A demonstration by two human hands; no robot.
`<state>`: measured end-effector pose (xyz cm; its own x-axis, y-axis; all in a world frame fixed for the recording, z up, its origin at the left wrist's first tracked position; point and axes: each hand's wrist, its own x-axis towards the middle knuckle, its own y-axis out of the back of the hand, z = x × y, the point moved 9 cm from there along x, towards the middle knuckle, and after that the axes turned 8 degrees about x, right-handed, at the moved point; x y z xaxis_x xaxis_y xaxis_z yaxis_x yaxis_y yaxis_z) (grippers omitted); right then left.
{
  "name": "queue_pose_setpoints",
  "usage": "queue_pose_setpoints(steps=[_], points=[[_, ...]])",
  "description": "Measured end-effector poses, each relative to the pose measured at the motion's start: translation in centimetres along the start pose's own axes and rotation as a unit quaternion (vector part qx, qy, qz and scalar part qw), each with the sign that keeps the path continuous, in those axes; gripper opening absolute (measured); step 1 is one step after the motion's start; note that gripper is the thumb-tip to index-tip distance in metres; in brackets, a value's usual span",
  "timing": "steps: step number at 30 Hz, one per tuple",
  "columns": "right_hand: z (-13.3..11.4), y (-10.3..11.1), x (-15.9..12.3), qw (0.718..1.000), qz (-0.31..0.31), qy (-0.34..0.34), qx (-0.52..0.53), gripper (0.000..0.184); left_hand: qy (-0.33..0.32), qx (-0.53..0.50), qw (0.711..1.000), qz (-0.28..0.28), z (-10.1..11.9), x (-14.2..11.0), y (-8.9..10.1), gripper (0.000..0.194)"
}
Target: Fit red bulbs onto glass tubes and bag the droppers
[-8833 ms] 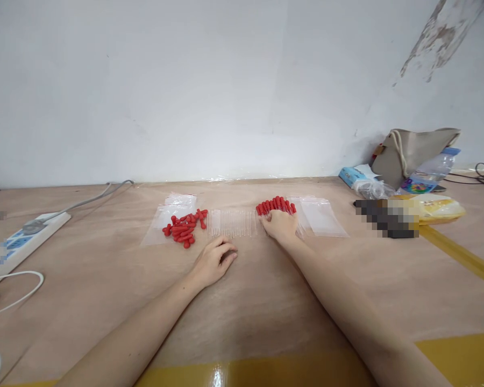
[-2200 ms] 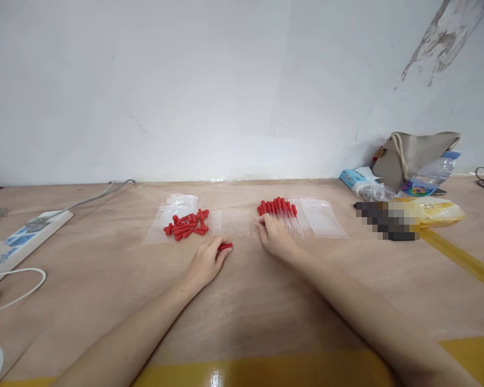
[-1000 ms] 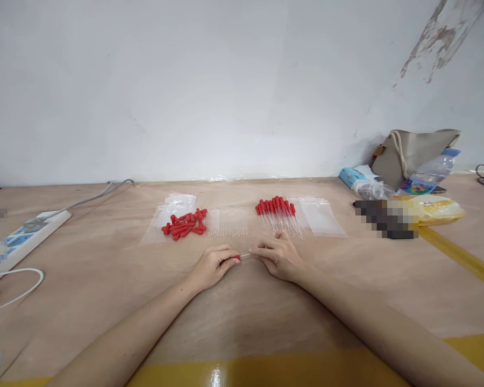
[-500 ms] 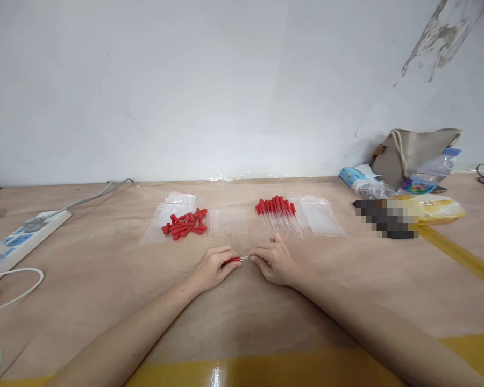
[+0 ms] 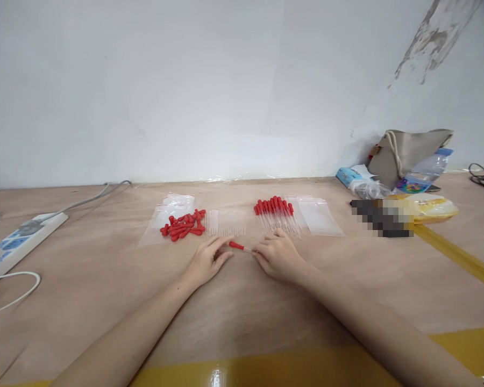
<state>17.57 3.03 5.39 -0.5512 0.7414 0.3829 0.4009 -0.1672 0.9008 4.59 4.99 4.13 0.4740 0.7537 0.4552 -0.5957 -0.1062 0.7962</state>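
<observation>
My right hand (image 5: 277, 256) pinches a glass dropper with a red rubber bulb (image 5: 239, 246), its bulb end pointing left. My left hand (image 5: 207, 261) rests on the wooden table (image 5: 242, 301) just left of that bulb, fingers loosely spread and holding nothing. Behind my left hand lie a pile of loose red bulbs (image 5: 183, 224) on a clear bag and a row of bare glass tubes (image 5: 226, 222). Behind my right hand lies a row of finished droppers with red bulbs (image 5: 276, 214).
Clear zip bags (image 5: 320, 216) lie right of the finished droppers. A power strip (image 5: 22, 236) with white cables sits at far left. A beige pouch (image 5: 407, 153), plastic bottle, blue pack and yellow packet (image 5: 429, 207) crowd the right back. Yellow tape (image 5: 455, 252) marks the table.
Both hands held the bulb and tube together at the table's middle; now my left hand has let go and opened, and my right hand has carried the assembled dropper slightly back.
</observation>
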Motion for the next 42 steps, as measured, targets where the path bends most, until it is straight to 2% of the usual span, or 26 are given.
queue_pose_setpoints(steps=[3,6,8,10,18,27,30,33,37,40,42], points=[[4.5,1.3,0.2,0.988,0.032,-0.149,0.033,0.023,0.052,-0.002,0.998,-0.023,-1.5,-0.2,-0.5,0.042],[9.4,2.5,0.3,0.945,0.088,-0.306,0.074,0.022,0.044,0.012,0.998,-0.047,-1.4,-0.3,-1.0,0.034],[11.5,2.8,0.8,0.924,0.107,-0.361,0.067,0.021,0.033,0.022,0.998,-0.051,-1.1,-0.2,-1.1,0.030],[12.6,2.6,1.5,0.913,0.110,-0.389,0.055,0.020,0.026,0.021,0.998,-0.049,-0.9,-0.2,-1.0,0.029],[12.8,0.2,3.2,0.914,0.101,-0.390,0.045,0.024,0.025,0.010,0.998,-0.057,-0.8,-0.2,-1.0,0.025],[12.7,-0.2,2.8,0.914,0.108,-0.391,0.035,0.025,0.019,0.016,0.998,-0.055,-1.0,-0.2,-1.1,0.022],[12.0,0.1,2.9,0.918,0.129,-0.374,0.022,0.027,0.017,0.018,0.998,-0.053,-1.0,-0.1,-1.1,0.021],[10.6,-0.5,3.8,0.933,0.109,-0.342,0.022,0.027,0.017,0.025,0.999,-0.045,-0.8,-0.1,-1.0,0.020],[9.0,-2.2,5.0,0.940,0.045,-0.338,0.014,0.028,0.043,0.065,0.997,-0.004,-1.1,0.0,0.0,0.015],[8.8,-3.2,5.6,0.930,0.005,-0.367,0.001,0.028,0.078,0.145,0.985,0.058,-2.4,0.1,1.9,0.014],[9.0,-3.6,6.0,0.924,-0.007,-0.381,-0.004,0.026,0.100,0.220,0.965,0.102,-3.7,0.0,3.6,0.014]])
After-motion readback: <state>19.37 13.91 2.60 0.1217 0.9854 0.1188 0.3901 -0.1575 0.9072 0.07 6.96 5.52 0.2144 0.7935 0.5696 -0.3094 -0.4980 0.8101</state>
